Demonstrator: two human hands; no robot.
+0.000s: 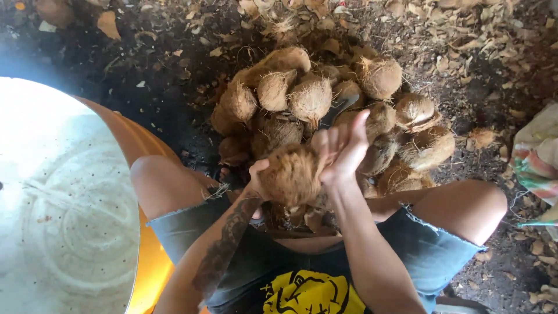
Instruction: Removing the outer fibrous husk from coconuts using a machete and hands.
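Observation:
A brown, hairy coconut (289,174) sits in both my hands just above my lap. My left hand (254,174) cups its left side from below, thumb up along the husk. My right hand (341,150) presses on its right top, fingers spread and the forefinger raised. Beyond them lies a heap of several husked coconuts (325,99) on the dark ground, touching one another. A dark blade-like tool (340,106) pokes out among the heap.
A large orange tub (136,139) with a pale, brightly lit inside stands at my left, against my left knee (152,174). My right knee (476,203) is at the right. Husk scraps (465,29) litter the ground behind. A striped cloth (537,154) lies at the right edge.

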